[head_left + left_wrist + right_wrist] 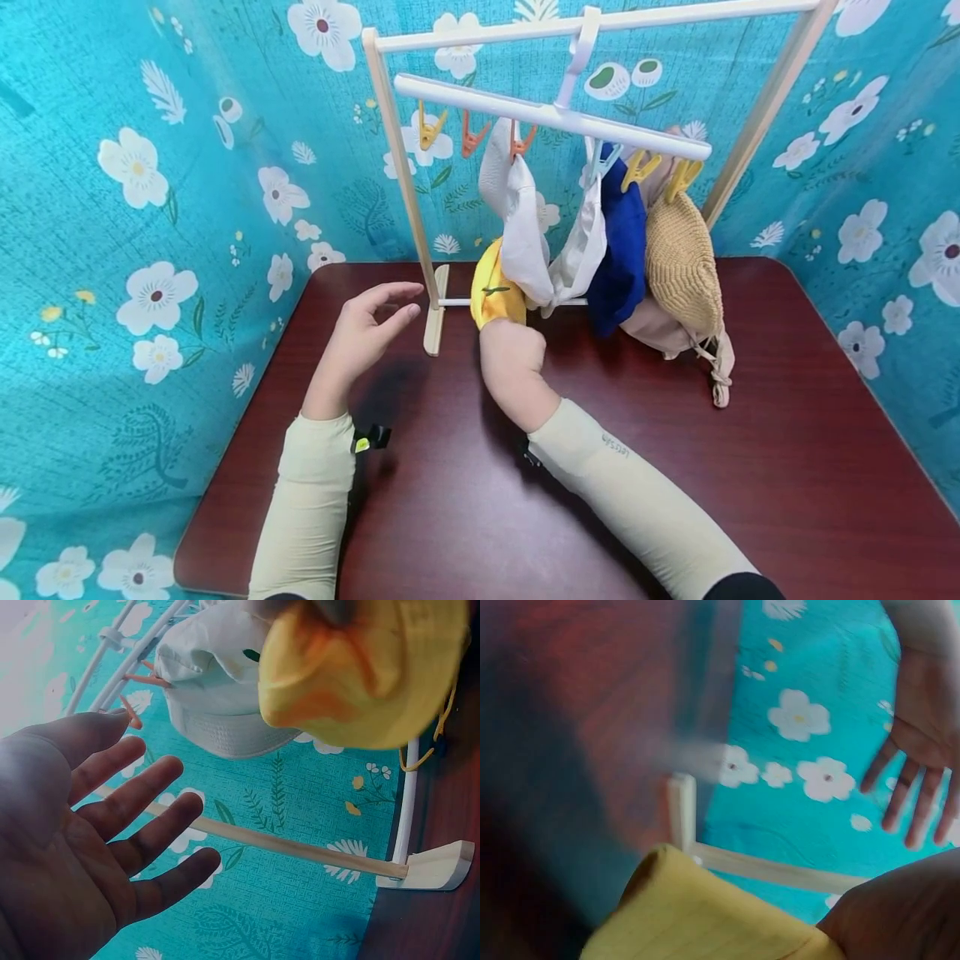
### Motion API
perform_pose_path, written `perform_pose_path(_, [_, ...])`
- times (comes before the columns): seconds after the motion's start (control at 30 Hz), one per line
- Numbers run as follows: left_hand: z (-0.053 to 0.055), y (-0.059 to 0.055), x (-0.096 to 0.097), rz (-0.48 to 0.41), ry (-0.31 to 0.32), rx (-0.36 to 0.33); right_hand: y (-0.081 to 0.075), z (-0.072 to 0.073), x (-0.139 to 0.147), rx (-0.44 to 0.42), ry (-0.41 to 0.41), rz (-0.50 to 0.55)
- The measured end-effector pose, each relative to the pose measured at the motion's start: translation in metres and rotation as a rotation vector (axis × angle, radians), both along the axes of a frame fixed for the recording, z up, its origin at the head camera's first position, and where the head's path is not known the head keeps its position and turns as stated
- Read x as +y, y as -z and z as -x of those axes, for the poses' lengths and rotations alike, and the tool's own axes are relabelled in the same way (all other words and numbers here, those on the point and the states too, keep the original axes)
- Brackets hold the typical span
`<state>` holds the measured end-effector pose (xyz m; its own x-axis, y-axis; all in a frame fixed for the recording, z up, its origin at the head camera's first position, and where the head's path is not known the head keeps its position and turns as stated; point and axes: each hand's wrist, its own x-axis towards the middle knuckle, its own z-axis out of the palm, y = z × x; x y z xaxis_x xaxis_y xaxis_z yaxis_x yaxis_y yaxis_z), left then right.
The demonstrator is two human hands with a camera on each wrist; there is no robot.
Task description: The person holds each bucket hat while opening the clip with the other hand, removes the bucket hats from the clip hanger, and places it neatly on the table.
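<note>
My right hand [513, 367] grips a yellow hat [497, 283], which has a small green leaf shape and a yellow cord [420, 761]. The hat is just in front of a white bucket hat [525, 242] that hangs from an orange clip [522, 142] and a light blue clip [606, 158]. To the left, my left hand [367, 325] is raised near the rack's left post with its fingers apart, holding nothing. In the left wrist view its palm faces the camera. The right hand's fingertips are hidden in the head view.
A white clip hanger [487, 100] hangs tilted on a wooden rack [397, 158]. Yellow [429, 129] and orange [472, 137] clips at its left end hold nothing. Farther right hang a blue hat [618, 250], a woven straw hat [681, 250] and a pale pink hat [656, 329].
</note>
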<state>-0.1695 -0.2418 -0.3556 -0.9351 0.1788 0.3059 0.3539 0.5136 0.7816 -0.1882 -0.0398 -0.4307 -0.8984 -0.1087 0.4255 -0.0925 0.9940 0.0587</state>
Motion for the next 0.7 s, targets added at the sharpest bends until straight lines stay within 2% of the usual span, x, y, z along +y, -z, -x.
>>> perform_pose_path(0.17, [-0.002,0.000,-0.002,-0.004,-0.012,0.015,0.014,-0.003,-0.014,0.042,-0.024,-0.039])
perform_pose_path(0.43, [-0.001,-0.002,-0.003,-0.024,0.017,0.030,0.020,-0.006,-0.033,0.040,-0.082,-0.097])
perform_pose_path(0.57, [-0.001,-0.003,-0.003,-0.029,0.025,0.030,0.021,-0.004,-0.038,0.017,-0.098,-0.093])
perform_pose_path(0.7, [0.010,0.012,-0.011,-0.022,0.030,0.036,0.021,-0.002,-0.042,-0.056,-0.110,-0.084])
